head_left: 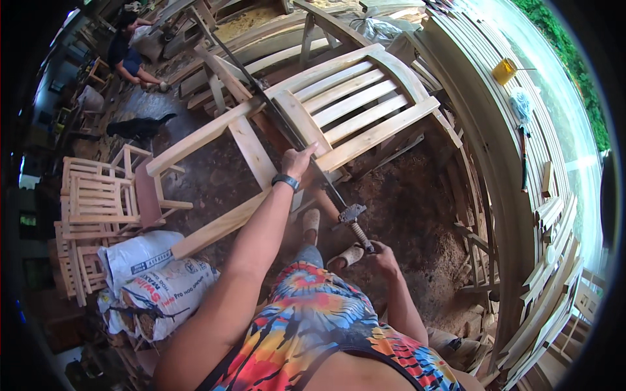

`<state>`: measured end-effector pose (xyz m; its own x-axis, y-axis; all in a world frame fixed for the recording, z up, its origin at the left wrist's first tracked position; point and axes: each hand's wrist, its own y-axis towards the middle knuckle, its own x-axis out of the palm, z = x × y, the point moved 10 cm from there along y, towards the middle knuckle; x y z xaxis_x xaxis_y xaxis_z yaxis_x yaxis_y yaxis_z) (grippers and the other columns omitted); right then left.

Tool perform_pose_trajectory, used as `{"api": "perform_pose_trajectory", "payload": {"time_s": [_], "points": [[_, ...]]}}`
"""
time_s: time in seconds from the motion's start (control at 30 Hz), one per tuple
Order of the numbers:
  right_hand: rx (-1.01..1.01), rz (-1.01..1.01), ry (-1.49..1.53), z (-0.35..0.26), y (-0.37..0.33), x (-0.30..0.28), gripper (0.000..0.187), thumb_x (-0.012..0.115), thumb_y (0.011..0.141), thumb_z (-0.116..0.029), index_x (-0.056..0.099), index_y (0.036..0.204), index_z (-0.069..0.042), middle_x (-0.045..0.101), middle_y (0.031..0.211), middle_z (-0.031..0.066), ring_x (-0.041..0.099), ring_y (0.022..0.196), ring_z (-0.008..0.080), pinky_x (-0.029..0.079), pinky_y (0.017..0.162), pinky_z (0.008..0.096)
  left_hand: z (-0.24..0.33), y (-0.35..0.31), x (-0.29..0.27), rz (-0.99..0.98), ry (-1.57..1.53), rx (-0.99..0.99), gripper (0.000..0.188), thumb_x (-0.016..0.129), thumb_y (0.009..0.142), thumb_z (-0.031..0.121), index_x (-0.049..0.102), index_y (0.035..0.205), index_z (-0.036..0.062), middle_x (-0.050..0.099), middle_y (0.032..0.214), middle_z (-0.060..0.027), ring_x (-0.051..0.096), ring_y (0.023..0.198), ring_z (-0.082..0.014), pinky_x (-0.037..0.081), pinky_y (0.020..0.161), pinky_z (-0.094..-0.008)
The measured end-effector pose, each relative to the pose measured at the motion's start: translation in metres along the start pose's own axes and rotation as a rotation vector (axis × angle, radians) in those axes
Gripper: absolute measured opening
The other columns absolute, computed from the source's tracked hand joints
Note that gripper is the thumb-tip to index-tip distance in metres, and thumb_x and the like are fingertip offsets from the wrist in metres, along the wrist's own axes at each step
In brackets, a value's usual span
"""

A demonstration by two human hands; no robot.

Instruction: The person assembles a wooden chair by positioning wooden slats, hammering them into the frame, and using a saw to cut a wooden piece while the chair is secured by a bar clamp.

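A long metal bar clamp lies diagonally across a bare wooden chair frame with a slatted back. My left hand, with a dark watch on its wrist, is closed around the clamp's bar beside the frame's crosspiece. Some of its fingers are hidden beneath. My right hand is closed at the near end of the clamp, its fingers on the end of the screw just past the coiled section. The clamp's screw head sits between my two hands, apart from the wood. Two long legs of the frame extend to the left.
Printed white sacks lie at the left, near several small slatted wooden chairs. A black dog and a seated person are farther back. On the right, stacked boards carry a yellow container. Sawdust covers the dark floor.
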<state>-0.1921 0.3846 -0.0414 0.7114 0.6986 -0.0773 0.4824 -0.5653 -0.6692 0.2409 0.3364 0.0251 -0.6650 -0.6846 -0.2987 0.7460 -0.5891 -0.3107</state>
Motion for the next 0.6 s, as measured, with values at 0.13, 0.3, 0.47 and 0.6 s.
{"api": "perform_pose_trajectory", "payload": {"time_s": [0.13,0.3,0.47,0.6], "points": [[-0.163,0.273,-0.072,-0.073,0.020,-0.049,0.046,0.067,0.093,-0.019,0.061,0.133,0.003,0.070,0.119,0.0135,0.065,0.107,0.0188,0.052,0.091,0.0331,0.007,-0.007,0.000,-0.107,-0.025,-0.052,0.068,0.080,0.079,0.049,0.070,0.100,-0.0145,0.073,0.102,-0.0252,0.071,0.095,-0.0277,0.053,0.084,-0.0372],[-0.119,-0.015,-0.327,-0.189,0.059,0.017,0.068,0.068,0.087,-0.045,0.060,0.134,0.004,0.068,0.124,0.0233,0.064,0.119,0.0276,0.049,0.102,0.0372,0.038,-0.026,-0.060,0.074,-0.211,0.126,0.045,0.077,0.091,0.029,0.066,0.110,-0.0095,0.070,0.090,-0.0100,0.065,0.082,-0.0139,0.052,0.072,-0.0285],[0.080,-0.332,-0.422,-0.203,0.068,0.061,0.087,0.076,0.076,-0.055,0.056,0.140,0.000,0.070,0.121,0.0218,0.068,0.112,0.0299,0.051,0.100,0.0395,-0.049,-0.005,-0.173,0.271,-0.043,-0.039,0.055,0.072,0.094,0.032,0.055,0.127,-0.0078,0.062,0.113,-0.0141,0.060,0.099,-0.0199,0.051,0.087,-0.0363],[0.190,-0.312,-0.415,-0.222,0.064,0.081,0.083,0.083,0.075,-0.044,0.055,0.142,-0.005,0.074,0.106,0.0153,0.071,0.096,0.0229,0.055,0.087,0.0367,-0.084,0.006,-0.145,-0.054,-0.952,-0.404,0.065,0.058,0.100,0.045,0.046,0.147,0.0021,0.055,0.142,-0.0103,0.055,0.126,-0.0217,0.042,0.108,-0.0390]]}}
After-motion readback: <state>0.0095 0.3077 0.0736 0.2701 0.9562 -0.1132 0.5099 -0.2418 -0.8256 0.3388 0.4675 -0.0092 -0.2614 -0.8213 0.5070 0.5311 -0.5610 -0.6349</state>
